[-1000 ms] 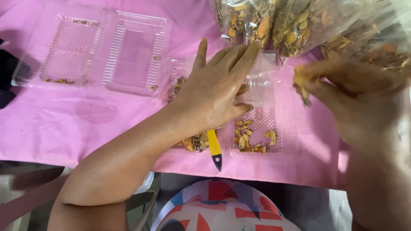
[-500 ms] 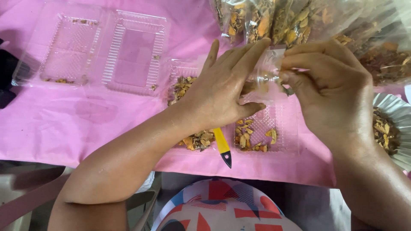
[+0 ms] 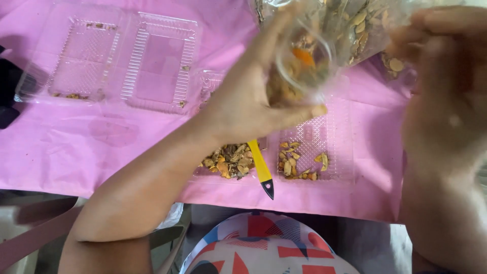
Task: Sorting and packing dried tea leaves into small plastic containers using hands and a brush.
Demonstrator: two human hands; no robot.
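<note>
Above tray [image 3: 335,152], left hand [image 3: 243,101] now lifts clear cup [image 3: 304,63]; right hand [image 3: 446,101] grip unclear.

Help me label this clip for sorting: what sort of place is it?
Probably a home or small workshop table for hand-packing dried plant pieces. A pink cloth covers it, clear hinged plastic trays lie open, and the left hand holds up a small clear cup of the pieces.

Open tray [image 3: 309,147] on cloth [image 3: 76,147], knife [image 3: 261,170] across it, empty tray [image 3: 127,61] far left, bag [image 3: 365,25] behind.
</note>
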